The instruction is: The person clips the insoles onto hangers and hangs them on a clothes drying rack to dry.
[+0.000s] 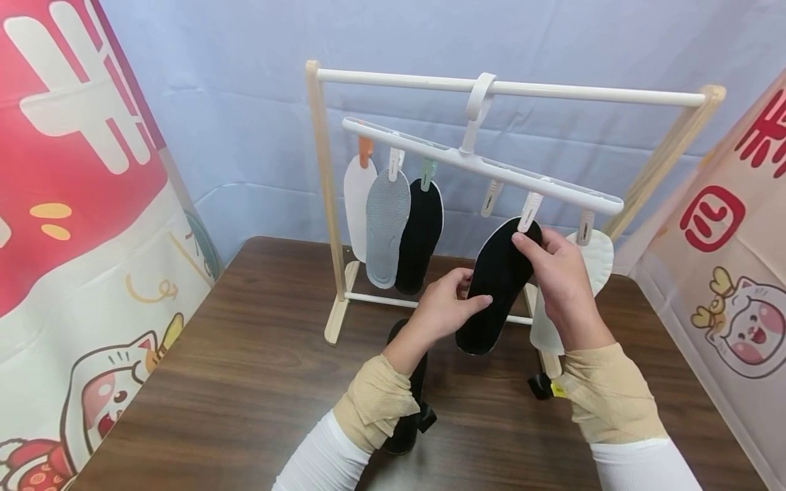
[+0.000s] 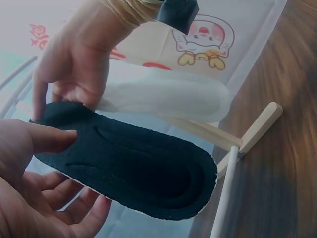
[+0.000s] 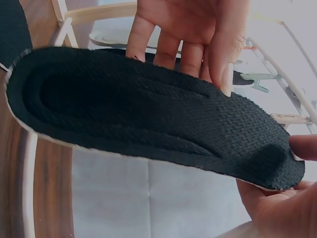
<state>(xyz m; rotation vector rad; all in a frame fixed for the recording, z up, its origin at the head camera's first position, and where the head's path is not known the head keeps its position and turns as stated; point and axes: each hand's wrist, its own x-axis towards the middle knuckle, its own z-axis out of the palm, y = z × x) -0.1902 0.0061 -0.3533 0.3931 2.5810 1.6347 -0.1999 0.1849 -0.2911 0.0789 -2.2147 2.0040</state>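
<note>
A black insole (image 1: 500, 273) hangs tilted, toe end up, below a pale clip (image 1: 531, 210) on the white hanger bar. My right hand (image 1: 563, 279) pinches its upper end, thumb in front beside the clip's lower tip. The clip overlaps the insole's top edge; whether it grips the edge I cannot tell. Lower down, my left hand (image 1: 443, 305) holds the left edge, thumb across the front and fingers behind. In the left wrist view the insole (image 2: 143, 163) shows a moulded heel. The right wrist view shows it (image 3: 124, 109) spanning between both hands.
Left on the hanger bar (image 1: 417, 144), clips hold white (image 1: 356, 204), grey (image 1: 387, 232) and black (image 1: 430, 218) insoles. A white insole (image 1: 598, 262) hangs far right; a bare beige clip (image 1: 490, 199) sits mid-bar. Another black insole (image 1: 402, 436) lies on the brown table (image 1: 245, 382), partly behind my left wrist.
</note>
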